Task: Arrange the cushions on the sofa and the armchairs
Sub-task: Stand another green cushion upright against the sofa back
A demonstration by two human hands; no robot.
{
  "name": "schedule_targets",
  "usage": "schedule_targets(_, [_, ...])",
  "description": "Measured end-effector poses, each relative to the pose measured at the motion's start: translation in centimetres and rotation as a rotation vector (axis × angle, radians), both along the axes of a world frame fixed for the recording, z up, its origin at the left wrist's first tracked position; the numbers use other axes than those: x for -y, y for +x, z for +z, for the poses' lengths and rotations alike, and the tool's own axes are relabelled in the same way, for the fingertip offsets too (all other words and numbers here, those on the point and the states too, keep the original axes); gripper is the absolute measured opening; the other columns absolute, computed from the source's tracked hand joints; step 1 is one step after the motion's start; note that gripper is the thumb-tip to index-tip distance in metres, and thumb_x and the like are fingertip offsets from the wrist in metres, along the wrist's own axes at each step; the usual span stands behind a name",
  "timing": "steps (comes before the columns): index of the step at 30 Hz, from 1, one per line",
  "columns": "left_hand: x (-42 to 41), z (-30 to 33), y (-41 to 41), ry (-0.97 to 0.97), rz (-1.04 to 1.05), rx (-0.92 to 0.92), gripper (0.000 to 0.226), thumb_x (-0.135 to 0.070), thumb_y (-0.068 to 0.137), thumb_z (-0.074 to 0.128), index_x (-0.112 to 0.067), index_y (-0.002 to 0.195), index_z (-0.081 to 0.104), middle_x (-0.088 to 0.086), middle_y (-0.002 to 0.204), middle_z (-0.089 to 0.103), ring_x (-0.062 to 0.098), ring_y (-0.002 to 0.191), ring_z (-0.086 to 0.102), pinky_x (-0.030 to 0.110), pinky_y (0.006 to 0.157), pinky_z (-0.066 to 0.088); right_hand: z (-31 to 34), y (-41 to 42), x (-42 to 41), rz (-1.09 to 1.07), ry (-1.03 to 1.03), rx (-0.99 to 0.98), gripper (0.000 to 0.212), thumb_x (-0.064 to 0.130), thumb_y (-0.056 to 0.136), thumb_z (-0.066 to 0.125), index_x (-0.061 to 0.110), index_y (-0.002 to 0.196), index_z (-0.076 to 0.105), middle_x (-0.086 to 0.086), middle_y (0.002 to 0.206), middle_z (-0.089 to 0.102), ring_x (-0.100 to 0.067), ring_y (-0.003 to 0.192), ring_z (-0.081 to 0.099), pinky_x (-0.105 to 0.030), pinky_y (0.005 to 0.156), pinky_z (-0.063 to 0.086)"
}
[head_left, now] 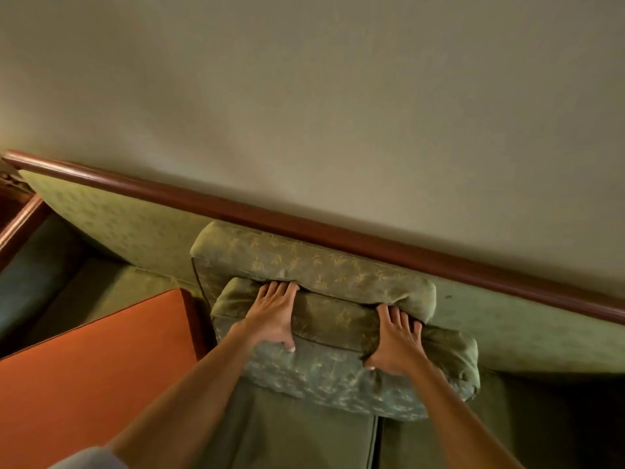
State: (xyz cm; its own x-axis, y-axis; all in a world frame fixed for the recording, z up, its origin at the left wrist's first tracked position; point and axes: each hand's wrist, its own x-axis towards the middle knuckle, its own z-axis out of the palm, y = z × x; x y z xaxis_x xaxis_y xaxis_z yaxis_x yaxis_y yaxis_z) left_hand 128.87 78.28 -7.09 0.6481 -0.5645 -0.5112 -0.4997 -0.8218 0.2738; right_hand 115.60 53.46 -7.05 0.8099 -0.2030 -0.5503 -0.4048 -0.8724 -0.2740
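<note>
One head view only, looking steeply down and forward from close above the sofa (507, 336), tilted, its wooden back rail (304, 228) running diagonally; the wall (338, 96) fills the top, perhaps slightly blurred.

the two green rectangular cushions, the rear cushion (314, 265) and the front cushion (338, 360), are woven cloth with a faint gold leaf pattern, matt and slightly creased where bare hands press in. the green upholstered sofa back (128, 218) is the same kind of patterned cloth, matt and flat. the green seat cushion of the sofa (291, 431) looks like plainer, smooth matt fabric with a piped seam. the dark reddish-brown wooden rail (338, 231) along the sofa's top is polished, smooth and glossy. the orange flat cushion (94, 367) is plain, smooth matt cloth. the beige wall (338, 96) looks matt.
</note>
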Motion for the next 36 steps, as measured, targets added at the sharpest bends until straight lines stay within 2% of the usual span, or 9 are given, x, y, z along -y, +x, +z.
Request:
schedule_targets(3, [0.3,0.1,0.0,0.011,0.002,-0.004,0.131,-0.048,0.048,0.093,-0.014,0.148,0.016,0.008,0.150,0.025,0.032,0.143,0.018,0.046,0.120,0.010,-0.1,0.3,0.4,-0.009,0.011,-0.014,0.125,0.055,0.049,0.088,0.024,0.145,0.015,0.001,0.144,0.028,-0.026,0.138,0.023,-0.051,0.115,0.016])
schedule_targets(13, [-0.1,1.5,-1.7,0.004,0.025,0.025,0.125,-0.046,0.045,0.093,-0.015,0.143,0.022,0.006,0.140,0.032,0.031,0.134,0.027,0.044,0.118,0.018,1.6,-1.0,-0.6,-0.004,-0.007,-0.017,0.120,0.048,0.052,0.089,0.024,0.146,0.017,-0.001,0.146,0.027,-0.027,0.139,0.022,-0.052,0.115,0.017])
schedule_targets(16, [-0.5,2.6,-3.5,-0.012,0.065,0.074,0.125,-0.042,0.049,0.094,-0.018,0.147,0.018,0.011,0.145,0.026,0.036,0.142,0.019,0.045,0.122,0.009,2.9,-2.3,-1.3,0.002,-0.036,0.009,0.118,0.050,0.057,0.087,0.025,0.149,0.016,-0.003,0.148,0.027,-0.028,0.140,0.022,-0.051,0.117,0.015])
schedule_targets(19, [-2.0,3.5,-7.4,-0.150,0.210,0.237,0.127,-0.041,0.062,0.090,-0.023,0.155,0.006,0.014,0.163,0.004,0.035,0.151,-0.003,0.048,0.123,-0.006,4.3,-4.7,-2.5,-0.017,-0.071,0.076,0.123,0.051,0.067,0.081,0.022,0.155,0.002,-0.008,0.159,0.015,-0.030,0.147,0.010,-0.049,0.122,0.005])
schedule_targets(22, [-5.5,4.9,-13.0,-0.366,0.414,0.330,0.117,-0.060,0.073,0.076,-0.027,0.158,0.003,0.003,0.165,-0.010,0.026,0.152,-0.013,0.046,0.122,-0.011,6.1,-9.0,-4.4,-0.127,-0.013,0.259,0.125,0.057,0.072,0.078,0.025,0.157,-0.008,-0.006,0.166,-0.001,-0.025,0.152,-0.005,-0.044,0.121,-0.005])
schedule_targets(25, [-9.6,5.3,-18.3,-0.437,0.615,0.241,0.119,-0.070,0.067,0.076,-0.035,0.158,0.006,0.000,0.167,-0.005,0.019,0.152,-0.012,0.044,0.121,-0.008,7.6,-13.2,-6.3,-0.219,0.055,0.348,0.118,0.059,0.074,0.076,0.028,0.158,-0.001,-0.002,0.166,0.002,-0.022,0.152,-0.003,-0.043,0.120,-0.004])
schedule_targets(28, [-12.5,6.8,-23.4,-0.538,0.819,0.182,0.111,-0.077,0.069,0.071,-0.038,0.156,0.013,-0.005,0.167,0.008,0.013,0.152,0.000,0.044,0.122,0.000,9.1,-17.0,-9.0,-0.305,0.183,0.373,0.110,0.052,0.077,0.077,0.035,0.156,0.003,0.001,0.166,0.008,-0.023,0.151,0.005,-0.053,0.120,0.007])
schedule_targets(32, [-14.4,10.3,-27.5,-0.600,0.848,0.176,0.110,-0.086,0.066,0.063,-0.038,0.155,0.019,-0.006,0.166,0.014,0.014,0.151,0.007,0.049,0.122,0.010,10.7,-19.2,-13.1,-0.299,0.325,0.344,0.105,0.054,0.080,0.076,0.037,0.156,0.005,0.004,0.166,0.007,-0.025,0.151,0.006,-0.060,0.117,0.003])
schedule_targets(36, [-15.6,13.7,-30.9,-0.670,0.906,0.173,0.112,-0.090,0.061,0.061,-0.039,0.153,0.022,-0.006,0.166,0.016,0.015,0.152,0.010,0.047,0.122,0.012,12.2,-21.0,-17.0,-0.237,0.433,0.433,0.101,0.055,0.080,0.075,0.034,0.156,0.011,0.003,0.165,0.013,-0.024,0.150,0.012,-0.061,0.116,0.005])
